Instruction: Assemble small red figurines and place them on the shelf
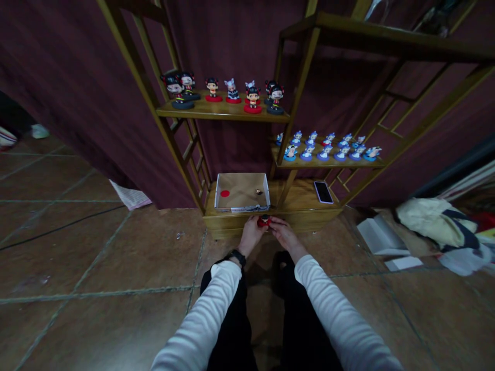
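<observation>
My left hand (252, 233) and my right hand (284, 232) are both closed around a small red figurine (264, 221) with a dark top, in front of the cabinet's lower edge. The fingers cover much of it. Just beyond them, a shallow open box (242, 180) stands on the bottom shelf. Inside the box lie a flat red disc (225, 194) on the left and a small dark-and-pale piece (259, 191) on the right, too small to make out.
Several black-haired figurines (253, 99) stand on round bases on the upper left shelf (220, 110). Two rows of blue-and-white figurines (325, 151) fill the right shelf (328, 164). A phone (323, 192) lies at lower right. Floor clutter includes a white box (382, 235) and cloth (436, 221).
</observation>
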`<move>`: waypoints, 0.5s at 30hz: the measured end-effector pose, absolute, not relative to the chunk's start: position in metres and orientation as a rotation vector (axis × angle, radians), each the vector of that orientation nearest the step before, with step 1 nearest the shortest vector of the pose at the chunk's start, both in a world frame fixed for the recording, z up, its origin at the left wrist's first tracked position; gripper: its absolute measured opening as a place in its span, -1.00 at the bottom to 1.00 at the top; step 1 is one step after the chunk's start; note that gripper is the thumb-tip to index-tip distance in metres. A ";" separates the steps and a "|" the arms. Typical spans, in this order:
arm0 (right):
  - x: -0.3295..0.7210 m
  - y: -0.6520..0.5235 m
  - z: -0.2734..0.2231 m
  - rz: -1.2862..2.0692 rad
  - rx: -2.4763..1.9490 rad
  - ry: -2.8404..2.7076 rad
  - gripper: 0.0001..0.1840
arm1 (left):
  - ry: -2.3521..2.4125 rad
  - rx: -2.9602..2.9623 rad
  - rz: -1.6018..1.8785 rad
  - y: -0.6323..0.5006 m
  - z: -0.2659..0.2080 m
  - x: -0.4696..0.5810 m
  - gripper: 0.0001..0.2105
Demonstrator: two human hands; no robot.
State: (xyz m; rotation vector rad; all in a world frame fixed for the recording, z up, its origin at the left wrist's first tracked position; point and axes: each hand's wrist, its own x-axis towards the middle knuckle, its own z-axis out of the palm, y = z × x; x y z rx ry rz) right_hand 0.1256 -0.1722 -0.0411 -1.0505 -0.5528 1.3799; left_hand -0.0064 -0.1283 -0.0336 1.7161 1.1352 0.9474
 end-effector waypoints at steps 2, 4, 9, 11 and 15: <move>0.126 -0.172 -0.041 1.388 -1.031 -0.551 -0.72 | 1.139 1.654 0.928 -0.126 -0.036 -0.006 -0.79; 0.127 -0.172 -0.041 1.403 -1.013 -0.550 -0.72 | 1.120 1.599 0.906 -0.125 -0.039 -0.006 -0.81; 0.128 -0.173 -0.038 1.403 -0.968 -0.534 -0.69 | 1.025 1.436 0.918 -0.123 -0.041 -0.005 -0.76; 0.128 -0.174 -0.037 1.396 -0.961 -0.524 -0.67 | 1.001 1.387 0.934 -0.123 -0.041 -0.005 -0.73; 0.127 -0.176 -0.035 1.408 -0.945 -0.516 -0.65 | 0.976 1.352 0.947 -0.124 -0.037 -0.006 -0.71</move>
